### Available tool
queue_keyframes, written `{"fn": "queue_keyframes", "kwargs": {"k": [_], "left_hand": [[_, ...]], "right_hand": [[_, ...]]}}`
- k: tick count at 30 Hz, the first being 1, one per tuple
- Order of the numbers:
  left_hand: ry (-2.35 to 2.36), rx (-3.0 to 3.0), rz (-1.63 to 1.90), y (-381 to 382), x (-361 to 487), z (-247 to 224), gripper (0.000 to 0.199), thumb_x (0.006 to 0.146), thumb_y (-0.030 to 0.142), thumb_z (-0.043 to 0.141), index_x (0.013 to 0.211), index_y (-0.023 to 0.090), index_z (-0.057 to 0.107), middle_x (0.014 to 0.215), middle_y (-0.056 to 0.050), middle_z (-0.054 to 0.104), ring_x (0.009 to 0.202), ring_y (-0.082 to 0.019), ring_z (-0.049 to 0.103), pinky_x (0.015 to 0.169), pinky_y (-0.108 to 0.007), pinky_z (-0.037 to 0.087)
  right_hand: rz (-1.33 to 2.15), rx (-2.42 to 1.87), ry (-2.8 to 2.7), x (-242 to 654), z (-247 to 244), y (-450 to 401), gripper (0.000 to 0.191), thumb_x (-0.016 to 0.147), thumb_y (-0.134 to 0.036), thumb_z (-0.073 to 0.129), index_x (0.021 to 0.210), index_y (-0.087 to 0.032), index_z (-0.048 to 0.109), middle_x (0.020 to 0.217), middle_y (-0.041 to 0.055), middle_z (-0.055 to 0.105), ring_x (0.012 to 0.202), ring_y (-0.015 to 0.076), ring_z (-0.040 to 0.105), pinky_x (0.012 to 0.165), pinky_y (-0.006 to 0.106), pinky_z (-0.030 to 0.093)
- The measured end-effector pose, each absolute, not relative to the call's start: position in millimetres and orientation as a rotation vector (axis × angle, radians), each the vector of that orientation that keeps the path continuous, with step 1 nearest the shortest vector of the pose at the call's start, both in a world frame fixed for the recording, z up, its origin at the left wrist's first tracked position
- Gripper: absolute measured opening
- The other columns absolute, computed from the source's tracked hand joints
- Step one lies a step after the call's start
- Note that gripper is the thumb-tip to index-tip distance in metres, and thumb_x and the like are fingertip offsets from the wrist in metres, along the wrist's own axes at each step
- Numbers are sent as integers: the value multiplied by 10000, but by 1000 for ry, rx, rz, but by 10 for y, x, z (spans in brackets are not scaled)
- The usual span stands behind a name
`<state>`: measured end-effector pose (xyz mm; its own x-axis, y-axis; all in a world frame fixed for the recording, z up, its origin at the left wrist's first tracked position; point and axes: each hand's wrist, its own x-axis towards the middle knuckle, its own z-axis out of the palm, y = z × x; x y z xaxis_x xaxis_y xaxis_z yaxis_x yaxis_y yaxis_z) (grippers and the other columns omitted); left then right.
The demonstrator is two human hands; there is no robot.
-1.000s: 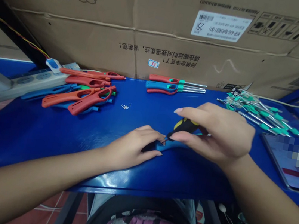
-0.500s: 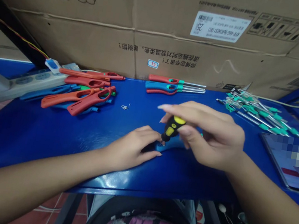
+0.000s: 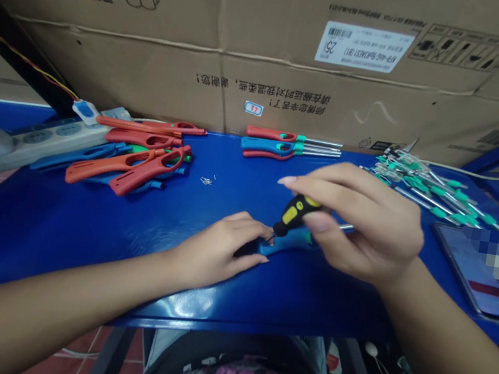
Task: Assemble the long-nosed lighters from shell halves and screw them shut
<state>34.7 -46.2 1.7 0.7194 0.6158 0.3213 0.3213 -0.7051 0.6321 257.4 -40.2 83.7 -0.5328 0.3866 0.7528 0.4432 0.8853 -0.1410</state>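
My left hand pinches the handle end of a blue gas lighter lying on the table. The lighter's metal tube points to the right, partly behind my right hand. That hand is closed on a short black-and-yellow screwdriver, which leans to the right with its tip down at the lighter's handle end. Whether the tip sits in a screw is too small to tell. Beyond my left hand lies a little pile of small screws.
Red, orange and blue lighter shells are heaped at the left beside a power strip. Several lighters with metal tubes lie at the back. Metal tubes with green parts and a phone are at the right. A cardboard box stands behind.
My right hand has shifted right, and the screwdriver has gone from nearly upright to leaning right. More of the lighter's metal tube shows. My left hand keeps its place on the lighter.
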Motion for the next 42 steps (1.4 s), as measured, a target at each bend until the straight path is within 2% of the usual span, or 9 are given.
{"fn": "queue_keyframes", "kwargs": {"k": [4,8,13,18,24,27,32,37,42], "left_hand": [[731,2360,685,-467,349,45,212,939,244,676,1135,182,624,1101,-56,699,1059,-201,627,947,-349,518],[713,2381,703,-461,346,20,218,939,243,677,1137,173,617,1121,-62,697,1070,-201,624,969,-352,512],[714,2385,711,-458,349,8,213,941,249,676,1133,177,619,1096,-59,698,1037,-199,625,944,-353,521],[709,2370,705,-461,355,21,201,939,239,676,1124,186,617,1110,-56,699,1070,-214,628,974,-382,516],[734,2368,684,-464,351,9,220,950,258,660,1156,191,622,1142,-73,696,1092,-231,627,973,-402,518],[734,2395,705,-473,358,-10,186,953,260,656,1120,183,624,1105,-66,700,1054,-221,635,931,-373,526],[800,2406,683,-486,380,-41,163,991,315,585,1038,169,638,1031,-73,704,961,-223,657,837,-359,538],[740,2402,720,-483,382,-37,210,957,276,646,1144,182,623,1123,-79,707,1053,-237,652,918,-390,535],[751,2414,743,-480,390,-57,178,955,285,645,1088,167,628,1050,-81,707,1008,-240,659,874,-383,548]], "right_hand": [[171,-578,-2197,2583,833,-374,338,1002,-203,485,1299,-206,648,1098,77,733,998,185,700,883,352,593],[-100,-549,-2202,2604,833,-364,282,952,-310,641,1213,-217,693,948,48,745,853,162,712,757,277,597],[-23,-598,-2265,2623,835,-347,338,1014,-293,502,1314,-216,639,1151,86,724,1011,197,696,846,347,597],[-37,-554,-2125,2577,790,-335,241,941,-326,657,1141,-205,717,863,35,712,749,146,671,707,280,585],[146,-551,-2270,2529,772,-391,408,1028,-220,417,1419,-193,533,1178,85,693,1087,180,661,899,333,577],[172,-517,-2277,2512,782,-409,332,1018,-247,499,1332,-210,599,1117,63,713,1032,160,674,885,296,569],[-169,-543,-2333,2496,797,-473,305,960,-385,627,1209,-211,659,977,46,710,827,139,682,699,238,560],[217,-489,-2324,2480,810,-475,373,1025,-205,421,1371,-169,556,1228,107,680,1103,166,652,877,294,573],[125,-527,-2306,2462,793,-462,273,999,-260,550,1252,-217,643,1111,60,716,997,147,673,822,250,551]]}}
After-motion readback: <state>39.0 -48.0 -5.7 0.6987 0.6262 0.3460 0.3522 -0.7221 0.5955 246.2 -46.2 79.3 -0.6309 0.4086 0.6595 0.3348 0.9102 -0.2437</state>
